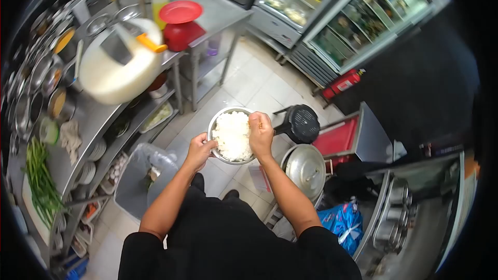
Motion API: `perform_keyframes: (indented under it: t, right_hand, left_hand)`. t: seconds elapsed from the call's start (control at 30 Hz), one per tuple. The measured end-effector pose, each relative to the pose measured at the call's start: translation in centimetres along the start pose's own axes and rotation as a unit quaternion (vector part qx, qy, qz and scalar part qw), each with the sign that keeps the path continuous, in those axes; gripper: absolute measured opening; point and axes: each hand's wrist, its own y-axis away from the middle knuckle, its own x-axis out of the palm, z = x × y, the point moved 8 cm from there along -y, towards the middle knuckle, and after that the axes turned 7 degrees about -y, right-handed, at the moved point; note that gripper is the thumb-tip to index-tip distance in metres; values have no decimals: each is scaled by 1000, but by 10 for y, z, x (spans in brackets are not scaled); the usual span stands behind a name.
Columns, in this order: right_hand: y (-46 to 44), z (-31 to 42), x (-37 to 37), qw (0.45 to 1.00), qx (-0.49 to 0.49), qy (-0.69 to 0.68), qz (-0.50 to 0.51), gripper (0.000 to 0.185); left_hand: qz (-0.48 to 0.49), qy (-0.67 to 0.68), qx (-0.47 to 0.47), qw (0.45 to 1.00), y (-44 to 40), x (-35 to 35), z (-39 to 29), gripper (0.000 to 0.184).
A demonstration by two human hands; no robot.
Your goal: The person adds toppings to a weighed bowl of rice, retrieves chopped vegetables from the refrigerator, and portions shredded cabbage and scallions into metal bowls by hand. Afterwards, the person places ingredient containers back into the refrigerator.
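- Metal bowl (234,162) sits mid-view, held up over the tiled floor (212,105), mouth facing the camera.
- Contents: lumpy white food (233,135), looks like cooked rice, piled near the rim.
- Left hand (199,151): grip clamped on bowl rim at 8 o'clock, thumb over the edge.
- Right hand (262,134): grip closed round the rim at 3 o'clock; fingers underneath hidden.
- Handling, judged: bowl stiff, probably moderate weight when this full; smooth metal may slip if wet; food soft, loose, easily spilled.
- Best hold: opposite rim sides, around 3 and 9 o'clock, fingers supporting below, bowl level.
- Around the bowl: lidded metal pot (310,168) at 4 o'clock, lined grey bin (130,193) at 8, steel bench (92,124) with big white tub (119,80) at 10.
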Motion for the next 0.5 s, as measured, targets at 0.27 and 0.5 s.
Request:
perform_keyframes:
  t: [0.27, 0.5]
  right_hand:
    - [44, 11, 110, 868, -240, 257, 352, 43]
    - [90, -35, 152, 766, -185, 337, 515, 68]
  left_hand:
    - [-112, 5, 64, 992, 36, -61, -12, 16]
    - [-216, 69, 84, 970, 90, -83, 17, 11]
